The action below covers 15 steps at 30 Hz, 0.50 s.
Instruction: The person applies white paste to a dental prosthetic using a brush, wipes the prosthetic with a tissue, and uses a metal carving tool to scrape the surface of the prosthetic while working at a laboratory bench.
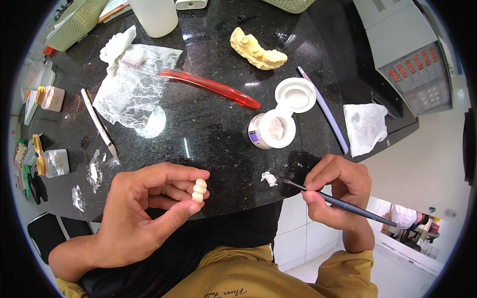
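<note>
Along the curved near edge of the glossy table [213, 144] hang a half-closed left hand [144, 203] and a curled right hand [339, 191]. The right grips a slim dark tool [350, 204]; the left pinches a 3-lobed ivory piece [199, 189]. A crumbly white lump [269, 179] lies just beside the tool's tip.

My left hand [131, 213] pinches between thumb [171, 222] and forefinger [176, 172], its other fingers [171, 191] curled behind; my right hand [350, 184] is bunched in a pen grip, wrist [358, 237] below.
</note>
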Tool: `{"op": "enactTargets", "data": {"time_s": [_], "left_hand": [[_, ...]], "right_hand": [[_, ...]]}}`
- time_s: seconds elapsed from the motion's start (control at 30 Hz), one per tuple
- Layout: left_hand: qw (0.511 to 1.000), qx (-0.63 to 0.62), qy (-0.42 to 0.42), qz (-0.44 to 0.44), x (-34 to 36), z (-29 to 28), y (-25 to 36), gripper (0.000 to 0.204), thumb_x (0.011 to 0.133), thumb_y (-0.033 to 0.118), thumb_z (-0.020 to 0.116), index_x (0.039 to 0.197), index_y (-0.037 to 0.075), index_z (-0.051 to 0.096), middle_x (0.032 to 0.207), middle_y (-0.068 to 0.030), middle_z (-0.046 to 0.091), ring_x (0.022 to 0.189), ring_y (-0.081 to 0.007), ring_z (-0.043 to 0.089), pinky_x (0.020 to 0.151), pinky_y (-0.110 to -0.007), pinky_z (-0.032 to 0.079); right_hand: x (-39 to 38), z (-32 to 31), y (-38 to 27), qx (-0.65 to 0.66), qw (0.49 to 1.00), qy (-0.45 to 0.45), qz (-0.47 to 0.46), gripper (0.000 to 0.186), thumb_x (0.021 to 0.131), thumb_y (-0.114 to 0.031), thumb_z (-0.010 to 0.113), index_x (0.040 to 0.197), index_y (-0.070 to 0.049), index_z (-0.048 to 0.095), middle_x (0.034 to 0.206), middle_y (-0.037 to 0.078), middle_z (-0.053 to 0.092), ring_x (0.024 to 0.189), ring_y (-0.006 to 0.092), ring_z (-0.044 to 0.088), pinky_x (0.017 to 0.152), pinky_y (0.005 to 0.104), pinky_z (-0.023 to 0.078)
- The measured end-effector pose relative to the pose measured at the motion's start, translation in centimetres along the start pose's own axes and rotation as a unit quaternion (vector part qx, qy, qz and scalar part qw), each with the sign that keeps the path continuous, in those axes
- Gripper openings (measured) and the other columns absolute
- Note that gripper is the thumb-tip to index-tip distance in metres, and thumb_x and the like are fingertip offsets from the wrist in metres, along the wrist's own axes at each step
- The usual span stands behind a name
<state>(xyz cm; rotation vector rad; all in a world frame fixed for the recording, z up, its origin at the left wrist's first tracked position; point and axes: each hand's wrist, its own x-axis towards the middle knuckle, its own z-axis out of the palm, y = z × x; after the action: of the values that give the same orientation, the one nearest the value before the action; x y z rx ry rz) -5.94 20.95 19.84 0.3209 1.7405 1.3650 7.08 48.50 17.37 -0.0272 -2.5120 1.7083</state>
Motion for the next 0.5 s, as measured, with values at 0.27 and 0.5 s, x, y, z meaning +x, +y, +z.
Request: {"op": "enactTargets", "data": {"time_s": [0.27, 0.5], "left_hand": [[1.000, -0.007, -0.001, -0.010, 0.05, -0.06, 0.01, 0.034, 0.092, -0.003, 0.069, 0.126, -0.002, 0.063, 0.104, -0.0087, 0.072, 0.094, -0.0104, 0.070, 0.083, -0.023, 0.057], [1.000, -0.008, -0.002, -0.007, 0.18, 0.25, 0.05, 0.034, 0.092, -0.003, 0.068, 0.126, -0.002, 0.063, 0.105, -0.0094, 0.072, 0.095, -0.0111, 0.070, 0.084, -0.023, 0.058]], "right_hand": [[0.12, 0.00, 0.05, -0.005, 1.000, -0.009, -0.010, 0.015, 0.072, 0.005, 0.077, 0.081, 0.000, 0.067, 0.076, 0.010, 0.069, 0.062, 0.0134, 0.067, 0.055, 0.0226, 0.052], [0.15, -0.21, -0.07, -0.014, 1.000, -0.016, -0.011, 0.015, 0.072, 0.005, 0.078, 0.081, -0.001, 0.067, 0.076, 0.010, 0.070, 0.064, 0.0144, 0.068, 0.057, 0.0238, 0.052]]}}
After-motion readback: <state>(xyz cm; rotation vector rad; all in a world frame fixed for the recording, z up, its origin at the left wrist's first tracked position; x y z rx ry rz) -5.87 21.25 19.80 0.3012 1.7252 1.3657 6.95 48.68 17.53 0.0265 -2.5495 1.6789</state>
